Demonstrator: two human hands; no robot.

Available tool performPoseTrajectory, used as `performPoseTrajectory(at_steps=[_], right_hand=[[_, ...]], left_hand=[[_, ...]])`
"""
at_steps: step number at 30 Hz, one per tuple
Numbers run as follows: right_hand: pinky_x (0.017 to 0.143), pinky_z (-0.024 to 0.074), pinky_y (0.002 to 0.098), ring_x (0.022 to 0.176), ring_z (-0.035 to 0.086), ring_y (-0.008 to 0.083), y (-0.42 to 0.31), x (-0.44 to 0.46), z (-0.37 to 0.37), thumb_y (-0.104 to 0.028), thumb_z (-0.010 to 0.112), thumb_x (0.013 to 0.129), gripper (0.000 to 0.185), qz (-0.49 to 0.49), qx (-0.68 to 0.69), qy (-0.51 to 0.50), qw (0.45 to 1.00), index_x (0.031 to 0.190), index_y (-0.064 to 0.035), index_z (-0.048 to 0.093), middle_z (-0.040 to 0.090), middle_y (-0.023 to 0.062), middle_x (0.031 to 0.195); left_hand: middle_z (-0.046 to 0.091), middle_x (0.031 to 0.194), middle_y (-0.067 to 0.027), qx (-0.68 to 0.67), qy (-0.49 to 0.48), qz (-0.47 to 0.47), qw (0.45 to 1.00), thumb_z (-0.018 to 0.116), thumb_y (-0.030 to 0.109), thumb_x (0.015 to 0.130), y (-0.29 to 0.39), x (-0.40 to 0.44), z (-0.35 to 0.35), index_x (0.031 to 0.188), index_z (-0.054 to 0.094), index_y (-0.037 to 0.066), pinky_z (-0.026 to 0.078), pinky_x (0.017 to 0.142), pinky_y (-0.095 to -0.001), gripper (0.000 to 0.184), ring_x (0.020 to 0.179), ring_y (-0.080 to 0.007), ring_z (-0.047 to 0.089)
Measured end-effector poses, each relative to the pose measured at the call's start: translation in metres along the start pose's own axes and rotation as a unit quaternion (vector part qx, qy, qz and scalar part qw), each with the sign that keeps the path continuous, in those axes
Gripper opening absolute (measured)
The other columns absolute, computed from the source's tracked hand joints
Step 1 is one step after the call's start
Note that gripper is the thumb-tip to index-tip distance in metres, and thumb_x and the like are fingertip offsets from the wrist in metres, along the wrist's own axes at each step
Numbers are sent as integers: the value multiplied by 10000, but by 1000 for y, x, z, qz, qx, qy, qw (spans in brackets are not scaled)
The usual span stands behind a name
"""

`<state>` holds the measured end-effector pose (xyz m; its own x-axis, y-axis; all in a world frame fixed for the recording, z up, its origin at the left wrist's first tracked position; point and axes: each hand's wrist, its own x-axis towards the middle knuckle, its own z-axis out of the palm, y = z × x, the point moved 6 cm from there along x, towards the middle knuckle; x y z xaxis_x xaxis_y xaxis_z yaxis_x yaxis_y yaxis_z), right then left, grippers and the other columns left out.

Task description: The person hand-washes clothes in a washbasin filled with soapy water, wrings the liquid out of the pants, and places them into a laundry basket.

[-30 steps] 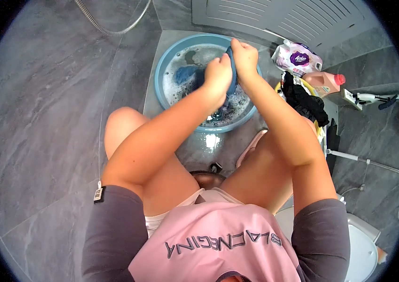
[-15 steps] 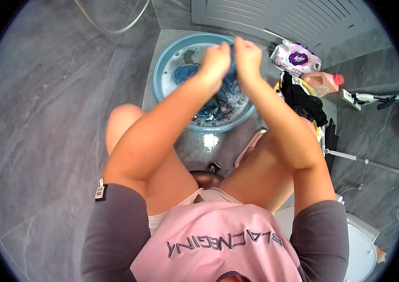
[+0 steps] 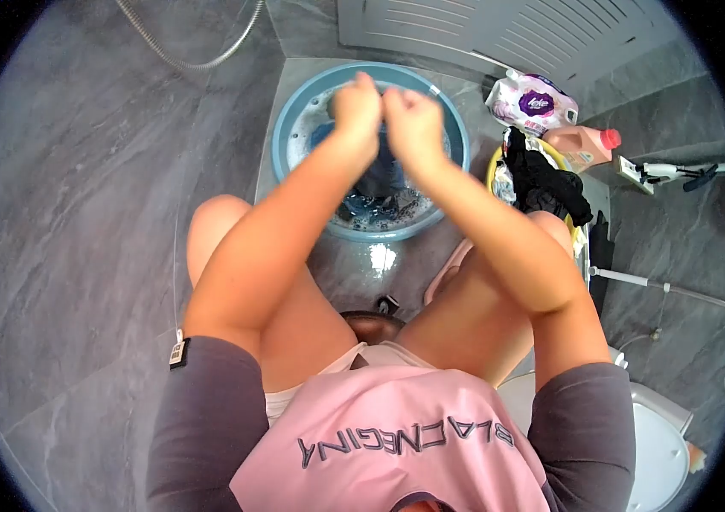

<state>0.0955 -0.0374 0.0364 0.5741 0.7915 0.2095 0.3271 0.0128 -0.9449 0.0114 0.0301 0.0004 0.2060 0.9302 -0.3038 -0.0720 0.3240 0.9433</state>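
Observation:
A round blue basin (image 3: 377,235) of sudsy water stands on the floor in front of me. Over it, my left hand (image 3: 357,115) is closed in a fist, and close beside it on the right is my right hand (image 3: 414,126), closed too. Both grip a dark blue garment (image 3: 379,177), which hangs from between them down into the basin. Its lower part lies in the foamy water. My fists and forearms cover some of the cloth, so its exact kind cannot be made out.
Right of the basin, a yellow-rimmed container (image 3: 492,175) holds black clothing (image 3: 541,183). Behind it are a pink jug with a red cap (image 3: 580,147) and a white pack with a purple label (image 3: 536,104). A shower hose (image 3: 200,66) hangs at upper left; a toilet (image 3: 659,444) is at lower right.
Both fists have shifted left across the basin with the garment between them. More of the dark cloth now shows hanging below the hands.

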Motion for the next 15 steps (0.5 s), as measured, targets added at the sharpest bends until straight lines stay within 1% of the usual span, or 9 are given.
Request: performPoseTrajectory(at_steps=[1, 4, 6, 7, 10, 11, 12, 14, 15], right_hand=[[492, 382, 365, 480, 436, 148, 1, -14, 13, -233, 533, 806, 336, -13, 41, -4, 999, 606, 36, 519, 443, 175, 502], [499, 388, 357, 489, 446, 135, -4, -8, 11, -247, 531, 823, 368, 14, 37, -31, 999, 589, 38, 524, 428, 174, 484], [473, 379, 343, 475, 432, 120, 16, 22, -2, -256, 518, 829, 369, 6, 42, 35, 999, 587, 20, 553, 489, 99, 474], [473, 383, 339, 475, 441, 122, 23, 36, -13, -253, 516, 829, 366, 40, 65, 62, 995, 587, 19, 557, 500, 90, 481], [479, 391, 341, 473, 457, 138, 24, 37, -16, -249, 516, 824, 358, 73, 51, 81, 993, 595, 23, 561, 516, 101, 493], [485, 396, 347, 471, 465, 151, 20, 30, -13, -248, 519, 820, 354, 68, 12, 75, 995, 602, 28, 561, 522, 122, 500], [494, 398, 369, 456, 466, 202, 16, 19, 1, -249, 520, 814, 344, 0, -18, 36, 999, 618, 30, 559, 528, 180, 529], [505, 397, 390, 451, 461, 247, -2, -13, 18, -255, 519, 810, 339, -37, 33, 0, 999, 626, 27, 558, 512, 222, 553], [505, 397, 390, 451, 461, 247, -2, -11, 17, -255, 519, 810, 339, -37, 34, 0, 999, 626, 27, 558, 512, 222, 553]], left_hand=[[576, 886, -109, -14, 22, -31, 999, 380, 271, 919, 10, 1, -9, 944, 551, -6, 414, 761, -341, 326, 848, -169, 532], [582, 937, -138, -88, 47, -53, 994, 372, 278, 921, 12, -10, -9, 967, 551, -21, 407, 790, -352, 351, 889, -195, 540], [581, 1014, -155, 39, 35, -1, 999, 366, 280, 928, 14, -29, 3, 1002, 554, -34, 390, 831, -352, 373, 954, -217, 528], [571, 1078, -166, 94, -27, 6, 995, 359, 276, 936, 2, -36, 17, 1041, 552, -48, 375, 859, -347, 392, 1000, -225, 509], [573, 1076, -165, 77, -62, -4, 995, 369, 268, 934, -7, -34, 26, 1043, 552, -57, 373, 860, -346, 389, 997, -210, 504], [576, 1042, -157, 57, -18, -4, 998, 379, 265, 925, 0, -30, 18, 1003, 558, -51, 381, 845, -355, 372, 965, -209, 512], [579, 1007, -149, 37, 26, -3, 999, 389, 263, 917, 11, -23, 4, 964, 565, -45, 390, 830, -364, 357, 933, -208, 520], [557, 884, -122, -62, 37, -71, 995, 392, 254, 893, 3, 8, -18, 886, 539, -8, 412, 705, -389, 300, 787, -189, 515], [559, 884, -120, -85, 48, -73, 993, 387, 260, 896, 3, 5, -18, 901, 537, -7, 410, 699, -384, 306, 777, -190, 511]])
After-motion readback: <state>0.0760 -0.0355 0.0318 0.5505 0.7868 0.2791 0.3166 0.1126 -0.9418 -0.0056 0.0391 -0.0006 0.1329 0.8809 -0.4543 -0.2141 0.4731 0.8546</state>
